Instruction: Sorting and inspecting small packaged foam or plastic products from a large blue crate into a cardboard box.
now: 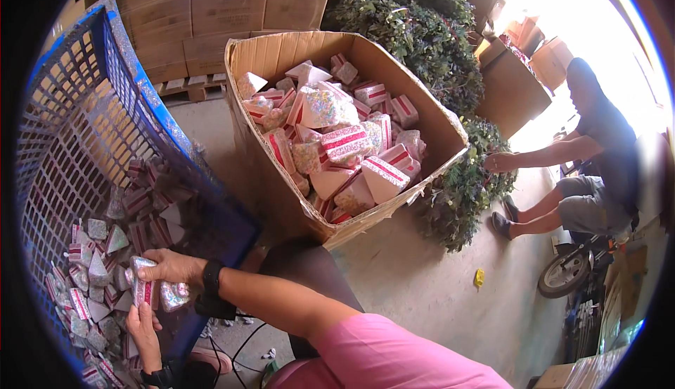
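Note:
Over the blue plastic crate (158, 101), my right hand (172, 265) grips a wedge-shaped ornament like a slice of cake (146, 292), white and glittery with a dark pink band. From below, my left hand (145, 327) has its fingers closed on the lower end of the same piece. A second glittery, silvery piece (174, 295) is beneath my right hand; whether that hand holds it too, I cannot tell. Many similar cake-slice ornaments (98, 269) lie heaped in the crate around my hands.
An open cardboard box (365, 231) full of larger-looking cake slices stands ahead. Behind it are stacked cartons (228, 9) on a pallet and piled artificial greenery (415, 16). At right, a seated person (605, 143) handles greenery beside a wheeled vehicle (566, 273). Black cables (246, 347) lie near my legs.

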### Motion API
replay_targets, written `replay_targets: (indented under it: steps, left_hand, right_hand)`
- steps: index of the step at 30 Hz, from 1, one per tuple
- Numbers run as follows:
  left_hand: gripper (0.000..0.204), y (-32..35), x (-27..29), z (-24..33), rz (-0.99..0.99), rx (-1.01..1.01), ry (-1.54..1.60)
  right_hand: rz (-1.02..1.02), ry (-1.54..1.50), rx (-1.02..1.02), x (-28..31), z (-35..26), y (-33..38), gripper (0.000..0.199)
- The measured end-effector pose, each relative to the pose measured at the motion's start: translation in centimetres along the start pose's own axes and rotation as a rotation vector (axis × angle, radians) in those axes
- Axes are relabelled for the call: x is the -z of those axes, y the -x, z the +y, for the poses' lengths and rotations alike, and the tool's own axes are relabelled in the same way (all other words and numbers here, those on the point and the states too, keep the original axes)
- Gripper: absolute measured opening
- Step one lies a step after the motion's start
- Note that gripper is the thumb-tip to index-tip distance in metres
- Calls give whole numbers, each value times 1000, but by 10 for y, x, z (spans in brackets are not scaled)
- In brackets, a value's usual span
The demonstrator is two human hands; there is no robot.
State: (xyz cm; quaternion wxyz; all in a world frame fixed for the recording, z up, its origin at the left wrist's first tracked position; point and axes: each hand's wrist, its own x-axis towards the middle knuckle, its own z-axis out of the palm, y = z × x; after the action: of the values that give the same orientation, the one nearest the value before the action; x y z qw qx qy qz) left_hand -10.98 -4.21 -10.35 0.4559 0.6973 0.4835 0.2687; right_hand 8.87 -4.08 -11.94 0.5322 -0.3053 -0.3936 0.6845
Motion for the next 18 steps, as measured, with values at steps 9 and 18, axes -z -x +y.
replay_targets:
  steps: [9,18]
  left_hand:
    - [34,17,5,17,80,-132,37]
    - [46,16,14,51,-160,-121,369]
  right_hand:
    - [-153,-140,-68,1,-8,1,36]
    - [-37,-635,-338,-7,6,13,50]
